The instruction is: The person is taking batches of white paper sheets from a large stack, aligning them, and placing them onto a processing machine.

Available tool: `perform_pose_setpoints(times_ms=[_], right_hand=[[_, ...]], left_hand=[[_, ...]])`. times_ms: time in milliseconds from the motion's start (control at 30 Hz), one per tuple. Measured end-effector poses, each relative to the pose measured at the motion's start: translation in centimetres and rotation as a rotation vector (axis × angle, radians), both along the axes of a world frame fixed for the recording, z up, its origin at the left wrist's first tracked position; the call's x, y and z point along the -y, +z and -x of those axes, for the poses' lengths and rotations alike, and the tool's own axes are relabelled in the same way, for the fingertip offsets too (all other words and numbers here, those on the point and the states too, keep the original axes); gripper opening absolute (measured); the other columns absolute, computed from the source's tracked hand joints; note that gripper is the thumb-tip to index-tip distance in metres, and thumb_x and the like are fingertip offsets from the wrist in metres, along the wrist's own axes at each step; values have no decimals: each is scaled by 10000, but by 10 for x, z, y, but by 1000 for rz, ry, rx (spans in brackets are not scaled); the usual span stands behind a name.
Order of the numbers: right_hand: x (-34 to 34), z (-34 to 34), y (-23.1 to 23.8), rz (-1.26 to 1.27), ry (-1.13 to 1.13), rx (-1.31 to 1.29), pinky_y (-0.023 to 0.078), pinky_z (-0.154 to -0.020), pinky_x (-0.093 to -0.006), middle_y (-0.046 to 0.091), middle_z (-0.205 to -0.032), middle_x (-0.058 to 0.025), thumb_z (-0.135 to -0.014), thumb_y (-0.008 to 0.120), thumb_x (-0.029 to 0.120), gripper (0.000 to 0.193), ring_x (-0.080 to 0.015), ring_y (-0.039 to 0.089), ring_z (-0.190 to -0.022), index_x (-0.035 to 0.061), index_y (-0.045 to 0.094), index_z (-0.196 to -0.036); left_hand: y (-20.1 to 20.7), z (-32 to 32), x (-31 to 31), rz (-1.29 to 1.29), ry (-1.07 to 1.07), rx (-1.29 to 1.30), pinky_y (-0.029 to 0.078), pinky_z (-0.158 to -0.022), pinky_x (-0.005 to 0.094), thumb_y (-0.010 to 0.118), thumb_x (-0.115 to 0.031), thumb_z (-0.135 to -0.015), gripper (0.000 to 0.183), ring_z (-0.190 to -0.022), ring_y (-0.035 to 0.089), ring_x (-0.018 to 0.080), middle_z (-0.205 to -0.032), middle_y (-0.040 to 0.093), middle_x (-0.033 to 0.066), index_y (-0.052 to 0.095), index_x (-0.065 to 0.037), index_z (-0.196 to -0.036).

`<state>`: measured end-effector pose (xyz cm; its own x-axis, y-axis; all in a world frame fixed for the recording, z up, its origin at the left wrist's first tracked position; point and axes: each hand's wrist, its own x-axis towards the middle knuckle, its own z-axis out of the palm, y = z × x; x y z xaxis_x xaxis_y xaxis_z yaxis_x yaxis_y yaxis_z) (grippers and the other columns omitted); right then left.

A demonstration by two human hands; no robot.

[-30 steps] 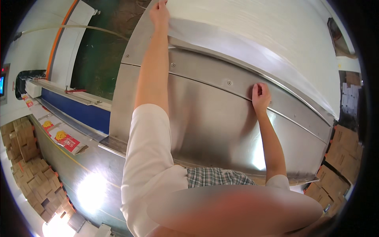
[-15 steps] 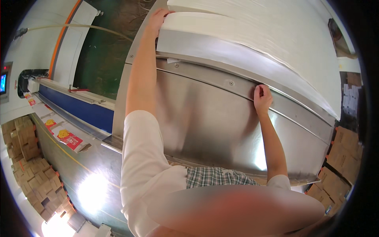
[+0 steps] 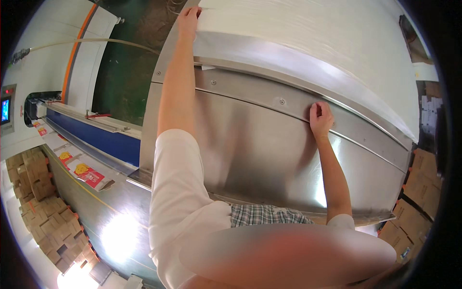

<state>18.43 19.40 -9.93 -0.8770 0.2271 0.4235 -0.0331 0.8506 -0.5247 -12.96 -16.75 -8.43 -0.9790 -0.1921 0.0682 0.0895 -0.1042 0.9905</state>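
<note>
A wide, thin white sheet (image 3: 308,33) lies across the steel machine at the far side. My left hand (image 3: 188,20) reaches to its far left corner, fingers pinched together at the sheet's edge. The fingertips are small, and part of the grip is hidden. Below the sheet runs a shiny metal strip (image 3: 255,45). My right hand (image 3: 321,118) is curled closed against the brushed steel front panel (image 3: 250,139), below the strip, with nothing visible in it.
At left, a blue conveyor belt (image 3: 96,132) leads to a white machine with a small screen (image 3: 6,110). Printed red and white cartons (image 3: 86,174) lie beside the belt. Brown cardboard boxes are stacked at lower left (image 3: 53,221) and at right (image 3: 421,178). A hose (image 3: 96,40) crosses the upper left.
My left hand has moved slightly farther away along the sheet's left edge. The fold at the sheet's near left has smoothed out. My right hand keeps its place on the panel.
</note>
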Motion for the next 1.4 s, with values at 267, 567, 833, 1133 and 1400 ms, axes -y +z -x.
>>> perform_pose_setpoints(times_ms=[267,567,833,1133,1400], right_hand=[[-3,-2,-3,33,-27,53,422,-532,-337,535,-681,-91,-756,565,107,55,-255,528,-589,53,552,-756],[3,-13,8,84,-27,38,418,-524,-319,525,-657,-84,-749,570,92,57,-229,521,-575,41,552,-733],[14,-29,6,80,32,4,409,-510,-309,522,-660,-69,-763,576,99,54,-204,516,-576,50,561,-744],[23,75,84,262,367,-102,468,-702,-347,618,-877,-140,-831,541,169,180,-302,593,-816,20,603,-909],[-53,158,83,-368,325,457,382,-879,-457,577,-1069,-133,-857,401,496,516,-322,520,-1022,64,528,-1108]], left_hand=[[7,-10,4,268,-37,40,419,-646,286,543,-224,-777,233,-713,545,139,-789,614,53,647,-16,-792],[42,-7,-16,1056,-465,25,429,-803,353,488,-550,-787,561,-922,575,260,-978,618,133,609,-66,-1044],[85,-57,-173,1322,-850,-102,331,-957,462,534,-759,-566,946,-1142,455,322,-1230,488,167,514,-43,-1183],[85,-101,-172,1754,-790,-60,247,-878,687,739,-471,-527,922,-1211,367,308,-1307,412,93,354,-155,-1303],[97,-133,-194,1809,-650,174,195,-942,677,765,-404,-511,978,-1253,304,315,-1366,347,48,291,-190,-1339]])
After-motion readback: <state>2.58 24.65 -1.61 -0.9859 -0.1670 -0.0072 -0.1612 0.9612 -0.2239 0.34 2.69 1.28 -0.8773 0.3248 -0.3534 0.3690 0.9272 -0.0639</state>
